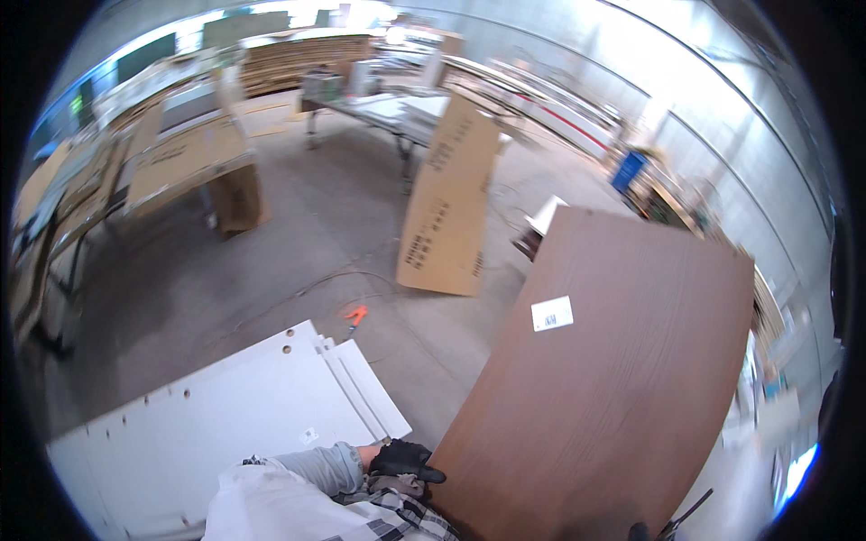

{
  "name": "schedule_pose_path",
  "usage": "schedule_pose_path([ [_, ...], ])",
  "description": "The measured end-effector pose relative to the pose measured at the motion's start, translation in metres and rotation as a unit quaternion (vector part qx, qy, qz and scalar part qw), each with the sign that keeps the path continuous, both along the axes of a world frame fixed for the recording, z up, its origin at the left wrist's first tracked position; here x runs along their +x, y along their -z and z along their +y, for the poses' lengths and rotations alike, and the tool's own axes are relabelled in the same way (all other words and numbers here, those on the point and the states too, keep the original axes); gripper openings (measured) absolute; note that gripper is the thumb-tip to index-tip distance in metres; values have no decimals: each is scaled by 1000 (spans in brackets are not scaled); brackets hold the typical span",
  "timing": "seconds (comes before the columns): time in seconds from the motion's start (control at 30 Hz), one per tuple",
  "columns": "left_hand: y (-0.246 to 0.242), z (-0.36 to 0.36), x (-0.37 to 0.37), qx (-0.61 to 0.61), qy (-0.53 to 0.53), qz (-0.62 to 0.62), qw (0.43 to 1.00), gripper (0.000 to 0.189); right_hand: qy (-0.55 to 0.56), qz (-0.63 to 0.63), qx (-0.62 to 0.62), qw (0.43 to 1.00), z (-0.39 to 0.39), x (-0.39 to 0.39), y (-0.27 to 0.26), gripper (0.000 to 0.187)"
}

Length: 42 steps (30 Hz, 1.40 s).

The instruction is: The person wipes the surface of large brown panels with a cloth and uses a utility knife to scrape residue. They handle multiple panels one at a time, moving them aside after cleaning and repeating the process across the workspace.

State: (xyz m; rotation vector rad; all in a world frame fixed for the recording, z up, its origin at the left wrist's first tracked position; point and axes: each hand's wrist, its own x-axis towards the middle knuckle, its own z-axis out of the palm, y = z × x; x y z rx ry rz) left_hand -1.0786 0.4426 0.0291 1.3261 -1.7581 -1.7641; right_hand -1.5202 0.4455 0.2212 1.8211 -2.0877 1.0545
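Note:
A large brown wood-grain panel point(609, 365) is tilted up in front of me and to the right, with a white label point(552, 314) on its face. My left hand point(404, 461), in a black glove, grips the panel's near left edge, thumb over the face. At the bottom edge of the picture, only a black-gloved thumb or fingertip of my right hand point(638, 531) shows against the panel; the rest is hidden or cut off. Beside my left arm lies a stack of white panels point(230, 412) with drilled holes along the edges.
On the concrete floor are an orange-handled tool point(356, 314) and a thin hose point(338, 274). A printed cardboard sheet point(446, 203) leans against a worktable point(369, 116). Further cardboard point(189, 154) covers a bench at left. Stacked boards point(304, 61) stand at the back, a blue bin point(629, 170) at right.

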Motion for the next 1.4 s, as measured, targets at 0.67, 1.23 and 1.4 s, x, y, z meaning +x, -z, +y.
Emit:
schedule_pose_path([
  [0.67,35,-278,133,-316,-180,-40,931,41,-203,-57,308,928,-556,182,97,73],
  [1.23,11,-416,262,111,-652,379,648,40,-427,-312,601,600,-830,584,190,61],
  [1.4,29,-431,354,87,-715,373,585,40,-443,-298,661,528,-834,742,212,58],
])
